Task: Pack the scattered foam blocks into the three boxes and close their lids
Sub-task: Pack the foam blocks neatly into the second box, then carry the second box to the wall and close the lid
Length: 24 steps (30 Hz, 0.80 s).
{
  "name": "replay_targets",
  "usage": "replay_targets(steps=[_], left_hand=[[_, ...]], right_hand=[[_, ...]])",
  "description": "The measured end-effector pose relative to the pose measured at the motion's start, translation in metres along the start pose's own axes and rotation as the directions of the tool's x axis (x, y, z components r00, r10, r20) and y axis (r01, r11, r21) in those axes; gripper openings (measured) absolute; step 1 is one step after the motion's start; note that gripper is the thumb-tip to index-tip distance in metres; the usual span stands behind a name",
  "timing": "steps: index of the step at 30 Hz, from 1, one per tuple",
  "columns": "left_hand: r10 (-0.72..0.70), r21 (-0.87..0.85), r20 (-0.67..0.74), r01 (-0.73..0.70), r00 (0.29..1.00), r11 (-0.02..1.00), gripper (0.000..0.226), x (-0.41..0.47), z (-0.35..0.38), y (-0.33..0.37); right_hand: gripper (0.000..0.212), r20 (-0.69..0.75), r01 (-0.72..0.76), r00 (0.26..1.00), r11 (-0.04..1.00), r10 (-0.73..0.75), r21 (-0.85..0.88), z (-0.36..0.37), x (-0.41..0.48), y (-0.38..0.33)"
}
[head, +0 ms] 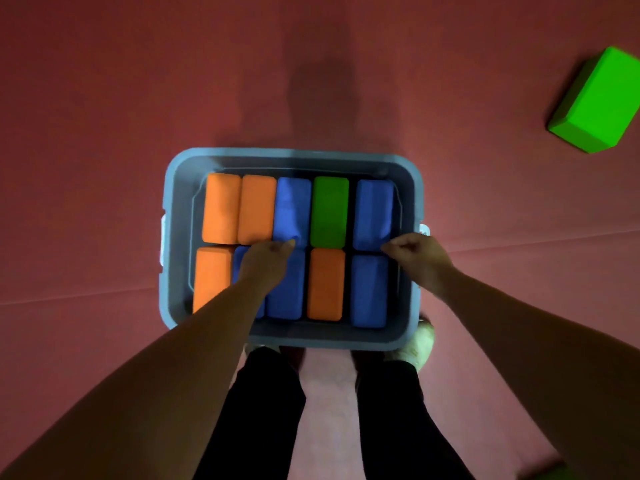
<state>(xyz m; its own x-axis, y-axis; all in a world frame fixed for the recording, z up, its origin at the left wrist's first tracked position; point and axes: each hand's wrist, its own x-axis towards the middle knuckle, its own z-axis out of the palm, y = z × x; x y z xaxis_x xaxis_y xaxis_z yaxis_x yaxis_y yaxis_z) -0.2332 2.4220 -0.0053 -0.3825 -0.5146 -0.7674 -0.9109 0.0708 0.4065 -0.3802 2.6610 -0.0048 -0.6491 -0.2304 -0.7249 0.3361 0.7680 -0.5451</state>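
Observation:
A grey-blue box [294, 154] stands on the red floor in front of me, with no lid in view. Foam blocks stand in it in two rows: orange [221, 206], blue and one green block [329, 209]. My left hand [266, 263] reaches into the middle of the box and grips the near end of a back-row blue block [292, 206], which is creased there. My right hand [415, 258], fingers curled, grips the near end of the back-right blue block [374, 209]. A loose green block [599, 102] lies on the floor at the far right.
My legs in dark trousers stand just behind the box's near wall, and a light shoe [420, 344] shows at its near right corner. Red floor [104, 133] surrounds the box. Only one box is in view.

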Motion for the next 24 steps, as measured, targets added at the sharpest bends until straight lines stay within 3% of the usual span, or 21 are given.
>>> replay_targets(steps=[4, 6, 8, 10, 14, 18, 24], left_hand=[[0.089, 0.088, -0.261, -0.068, 0.961, 0.994, 0.031, 0.018, -0.059, -0.026], [0.093, 0.237, -0.357, -0.007, 0.929, 0.972, 0.042, 0.03, -0.084, -0.043], [0.07, 0.356, -0.448, 0.106, 0.892, 0.928, 0.041, 0.039, -0.104, -0.057], [-0.008, 0.331, -0.5, 0.199, 0.866, 0.922, 0.044, 0.045, -0.118, -0.067], [-0.18, 0.221, -0.354, 0.269, 0.918, 0.937, 0.047, 0.065, -0.13, -0.093], [-0.153, 0.216, -0.314, 0.227, 0.937, 0.949, 0.043, 0.073, -0.134, -0.102], [-0.175, 0.248, -0.287, 0.249, 0.942, 0.936, 0.041, 0.065, -0.159, -0.106]], right_hand=[[0.02, -0.168, 0.084, 0.98, 0.986, -0.108, -0.145, -0.006, 0.007, 0.006], [0.016, -0.23, 0.072, 0.966, 0.979, -0.116, -0.19, -0.007, 0.013, 0.011], [0.026, -0.271, 0.049, 0.958, 0.982, -0.098, -0.182, -0.003, 0.016, 0.014], [0.038, -0.3, 0.006, 0.953, 0.99, -0.047, -0.138, 0.002, 0.02, 0.015], [0.041, -0.27, -0.089, 0.961, 0.993, 0.065, -0.078, 0.011, 0.028, 0.019], [0.023, -0.245, -0.158, 0.965, 0.949, 0.09, -0.272, 0.007, 0.034, 0.013], [0.03, -0.263, -0.203, 0.959, 0.904, 0.105, -0.376, -0.003, 0.031, -0.014]])
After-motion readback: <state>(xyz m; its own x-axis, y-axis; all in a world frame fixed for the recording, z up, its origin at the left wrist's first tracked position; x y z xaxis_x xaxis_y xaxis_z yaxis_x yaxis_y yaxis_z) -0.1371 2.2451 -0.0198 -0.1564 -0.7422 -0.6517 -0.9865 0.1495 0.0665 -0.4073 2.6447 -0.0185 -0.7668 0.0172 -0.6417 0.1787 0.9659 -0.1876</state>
